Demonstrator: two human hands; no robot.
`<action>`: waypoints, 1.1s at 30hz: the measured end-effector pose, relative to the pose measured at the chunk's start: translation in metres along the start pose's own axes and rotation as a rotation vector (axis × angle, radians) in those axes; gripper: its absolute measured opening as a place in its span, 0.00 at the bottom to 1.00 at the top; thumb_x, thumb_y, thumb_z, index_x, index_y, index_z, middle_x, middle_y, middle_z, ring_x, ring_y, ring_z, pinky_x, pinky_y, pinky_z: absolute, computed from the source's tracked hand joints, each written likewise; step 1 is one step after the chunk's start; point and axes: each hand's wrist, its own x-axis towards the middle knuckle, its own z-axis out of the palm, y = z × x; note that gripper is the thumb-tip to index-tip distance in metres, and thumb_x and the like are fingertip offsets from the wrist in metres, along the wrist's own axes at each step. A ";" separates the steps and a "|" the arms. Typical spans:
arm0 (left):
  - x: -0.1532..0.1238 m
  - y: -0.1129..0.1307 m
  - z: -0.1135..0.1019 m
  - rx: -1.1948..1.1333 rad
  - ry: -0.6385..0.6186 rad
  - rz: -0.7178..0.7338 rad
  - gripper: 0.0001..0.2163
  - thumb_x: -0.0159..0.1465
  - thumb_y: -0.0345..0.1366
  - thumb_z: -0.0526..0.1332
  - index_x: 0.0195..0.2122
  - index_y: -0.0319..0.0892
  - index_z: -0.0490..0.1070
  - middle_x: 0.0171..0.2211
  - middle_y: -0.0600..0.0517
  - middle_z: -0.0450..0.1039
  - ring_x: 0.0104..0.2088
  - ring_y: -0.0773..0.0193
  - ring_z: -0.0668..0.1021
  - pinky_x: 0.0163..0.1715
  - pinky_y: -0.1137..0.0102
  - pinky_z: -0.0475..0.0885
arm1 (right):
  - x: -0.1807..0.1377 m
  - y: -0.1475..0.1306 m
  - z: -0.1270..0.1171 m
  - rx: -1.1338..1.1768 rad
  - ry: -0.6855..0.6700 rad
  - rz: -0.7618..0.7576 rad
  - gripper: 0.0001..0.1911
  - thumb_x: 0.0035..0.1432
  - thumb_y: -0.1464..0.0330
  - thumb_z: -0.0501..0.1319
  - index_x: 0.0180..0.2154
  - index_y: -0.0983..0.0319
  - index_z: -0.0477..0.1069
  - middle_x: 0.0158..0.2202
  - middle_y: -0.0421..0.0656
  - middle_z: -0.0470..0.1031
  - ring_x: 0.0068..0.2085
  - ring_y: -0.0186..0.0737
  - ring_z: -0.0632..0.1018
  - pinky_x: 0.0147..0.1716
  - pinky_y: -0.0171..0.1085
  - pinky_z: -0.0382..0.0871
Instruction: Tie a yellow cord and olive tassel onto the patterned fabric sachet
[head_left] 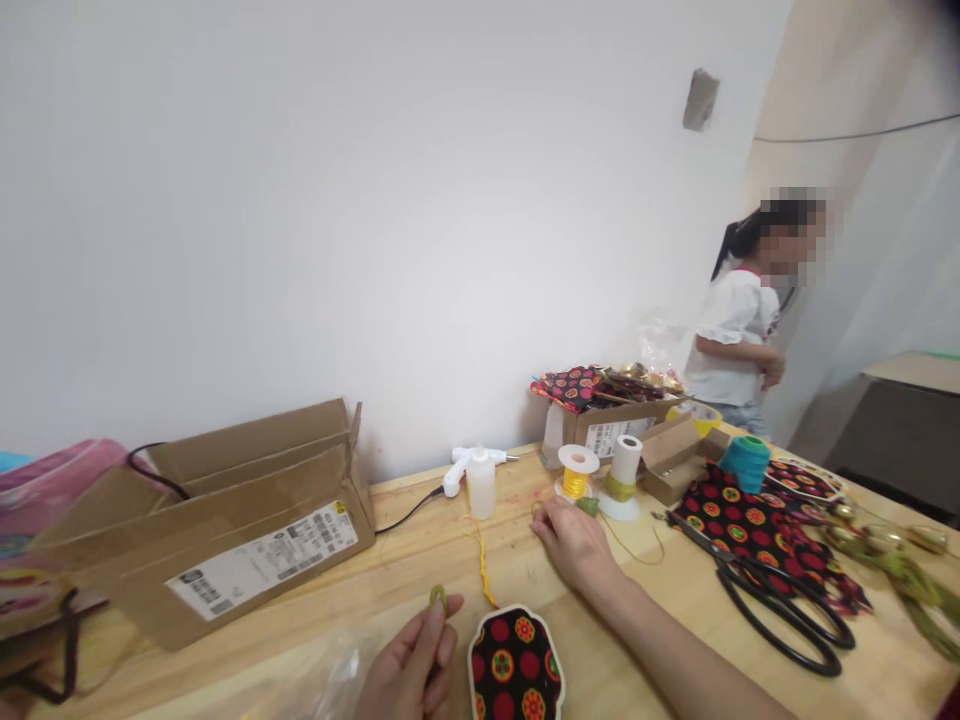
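My left hand (416,660) is closed in a pinch, with a small loop of green cord (438,596) standing up between thumb and forefinger. Just right of it lies a flat, pale-edged piece covered in black floral fabric (517,665), a yellow braided cord (483,565) running from its top. My right hand (571,540) rests farther off on the table, fingers bent down and together; what they hold, if anything, is hidden. Beside those fingers are a bit of green cord (589,506), a spool of yellow cord (576,474) and a white spool with green cord (622,478).
Black-handled scissors (780,600) lie at right on floral fabric, near a teal thread cone (746,462). A white glue gun (457,472) and white bottle (481,485) stand near the wall. Cardboard boxes (262,520) flank them. A person (739,330) is beyond the table.
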 end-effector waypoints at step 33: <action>0.003 -0.013 0.003 -0.051 -0.189 -0.023 0.19 0.44 0.50 0.63 0.28 0.37 0.68 0.10 0.62 0.56 0.10 0.79 0.53 0.09 0.81 0.45 | 0.009 -0.011 -0.025 0.785 -0.066 0.044 0.17 0.44 0.55 0.60 0.25 0.64 0.64 0.19 0.39 0.67 0.16 0.28 0.62 0.14 0.28 0.55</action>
